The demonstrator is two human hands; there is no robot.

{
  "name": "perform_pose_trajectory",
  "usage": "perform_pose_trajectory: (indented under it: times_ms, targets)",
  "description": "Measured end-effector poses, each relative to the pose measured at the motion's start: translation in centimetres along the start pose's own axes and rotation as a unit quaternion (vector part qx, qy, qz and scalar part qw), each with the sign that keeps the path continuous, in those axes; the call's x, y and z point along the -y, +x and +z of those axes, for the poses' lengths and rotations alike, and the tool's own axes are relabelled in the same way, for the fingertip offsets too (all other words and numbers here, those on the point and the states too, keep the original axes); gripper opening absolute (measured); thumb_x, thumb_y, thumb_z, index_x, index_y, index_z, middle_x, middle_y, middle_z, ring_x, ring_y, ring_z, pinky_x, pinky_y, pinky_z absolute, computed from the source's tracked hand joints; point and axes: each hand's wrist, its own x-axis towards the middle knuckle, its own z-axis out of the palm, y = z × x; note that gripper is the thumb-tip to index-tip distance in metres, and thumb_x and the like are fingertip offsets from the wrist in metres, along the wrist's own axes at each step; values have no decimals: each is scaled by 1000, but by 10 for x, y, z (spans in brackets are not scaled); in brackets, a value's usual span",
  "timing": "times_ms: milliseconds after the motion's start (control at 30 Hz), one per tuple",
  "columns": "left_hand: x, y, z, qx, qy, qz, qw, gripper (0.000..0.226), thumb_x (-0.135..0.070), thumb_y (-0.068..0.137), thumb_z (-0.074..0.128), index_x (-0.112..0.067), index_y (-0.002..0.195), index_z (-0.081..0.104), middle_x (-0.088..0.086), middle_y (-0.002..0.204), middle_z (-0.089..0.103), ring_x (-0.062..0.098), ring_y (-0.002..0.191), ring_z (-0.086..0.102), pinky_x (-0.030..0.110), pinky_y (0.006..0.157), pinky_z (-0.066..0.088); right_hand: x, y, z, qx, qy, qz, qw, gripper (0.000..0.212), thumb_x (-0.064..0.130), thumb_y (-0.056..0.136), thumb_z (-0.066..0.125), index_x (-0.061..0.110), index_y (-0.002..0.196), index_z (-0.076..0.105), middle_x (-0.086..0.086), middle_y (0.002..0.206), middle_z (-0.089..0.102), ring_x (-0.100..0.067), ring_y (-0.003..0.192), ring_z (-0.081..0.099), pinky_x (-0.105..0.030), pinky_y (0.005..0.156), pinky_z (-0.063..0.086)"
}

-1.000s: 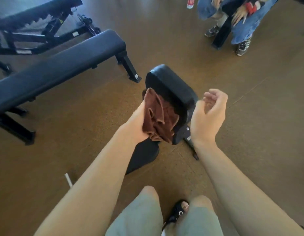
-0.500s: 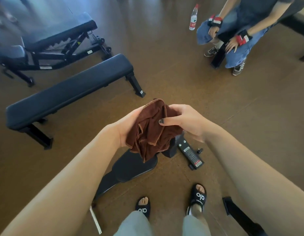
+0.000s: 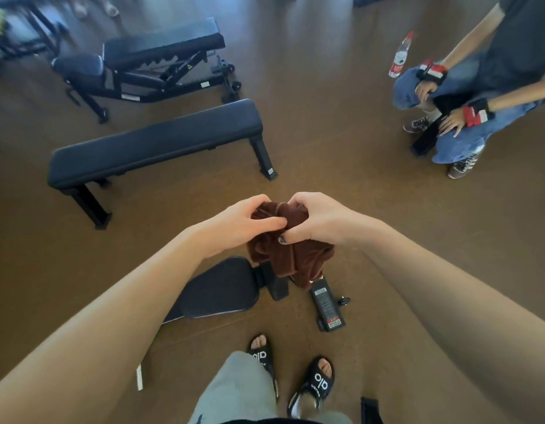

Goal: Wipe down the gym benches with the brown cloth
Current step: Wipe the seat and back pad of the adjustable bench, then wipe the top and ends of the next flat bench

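Both hands meet in mid-air over the brown floor (image 3: 341,166), sharing one bunched dark brown terry cloth (image 3: 291,255). The left hand (image 3: 243,221) closes its fingers over the cloth's upper left folds, thumb laid across the front. The right hand (image 3: 317,218) pinches the upper right folds, its dark-painted thumbnail pressed into the fabric beside the left thumb. The rest of the cloth hangs loose below the two hands.

Directly beneath the hands sits a low black padded bench (image 3: 222,289), its seat surface lying below and to the left of the left hand, with a black metal base bar bearing a label (image 3: 326,307) below the right hand; the cloth's hanging end overlaps the bench's upright part in view (whether it touches cannot be told). Beyond the left hand, further out, stands a long flat black padded bench (image 3: 155,145) on black legs, and past that an adjustable black bench with a toothed steel frame (image 3: 161,56).

Far beyond the right hand, a clear plastic water bottle with a red cap (image 3: 399,56) stands on the floor (contents too small to judge). Next to it a seated person in blue jeans (image 3: 467,127) wears red-and-black gloves. Nearest the camera, black slide sandals (image 3: 317,384) and grey trousers show below the arms.
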Motion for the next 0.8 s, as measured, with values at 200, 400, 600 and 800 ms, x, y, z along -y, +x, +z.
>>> perform_pose_trajectory:
  times_ms: [200, 400, 600, 800]
  targets:
    - [6, 35, -31, 0, 56, 59, 997, 11, -22, 98, 67, -30, 105, 62, -5, 101, 68, 11, 98, 66, 31, 90, 55, 5, 42, -41, 91, -87, 14, 992, 36, 25, 81, 85, 19, 113, 69, -1, 104, 73, -18, 95, 73, -32, 80, 64]
    - [-8, 84, -66, -47, 168, 110, 979, 20, -9, 96, 68, -28, 95, 61, -9, 92, 65, 10, 89, 66, 17, 73, 49, 16, 95, -80, 73, -171, 11, 982, 16, 22, 81, 81, 18, 95, 76, -1, 91, 77, -17, 85, 74, -35, 77, 65]
    - [-36, 136, -79, -32, 107, 103, 988, 37, -35, 89, 79, -33, 119, 57, -13, 109, 65, 7, 101, 66, 22, 86, 58, 17, 141, -133, 60, -213, -28, 975, 9, 22, 90, 75, 25, 97, 69, 8, 91, 67, -13, 87, 65, -22, 64, 49]
    - [-88, 218, -71, -73, 232, 86, 966, 14, -33, 101, 64, -37, 105, 52, -13, 96, 64, 11, 87, 64, 30, 75, 57, -25, 202, -207, 105, -271, -65, 955, 23, 18, 96, 65, 20, 119, 68, 0, 114, 68, -21, 105, 63, -30, 82, 51]
